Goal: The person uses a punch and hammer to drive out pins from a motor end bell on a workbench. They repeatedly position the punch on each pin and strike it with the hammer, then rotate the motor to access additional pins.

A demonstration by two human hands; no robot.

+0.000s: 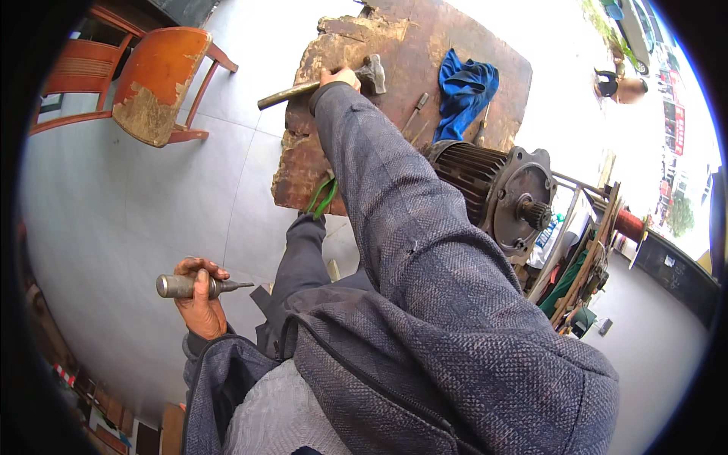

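Note:
My left hand (205, 307), low at the left, is closed around a thick cylindrical metal tool (176, 285) with a thin pointed tip. My right hand (340, 76) grips a hammer (371, 73) by its handle near the head, at the worn wooden workbench (505, 80). Right of the hammer lie a screwdriver (419, 102) and a crumpled blue cloth (464, 85). A finned electric motor (485, 193) with a toothed shaft stands at the bench's near right end. Green-handled pliers (326, 193) lie by the bench's near left edge, partly hidden by my arm.
An orange wooden chair (155, 83) with peeling paint stands at the left on the tiled floor (144, 197). A rack with boards (584, 265) is at the right behind the motor. A person (622, 87) is outside at the upper right, near a parked vehicle.

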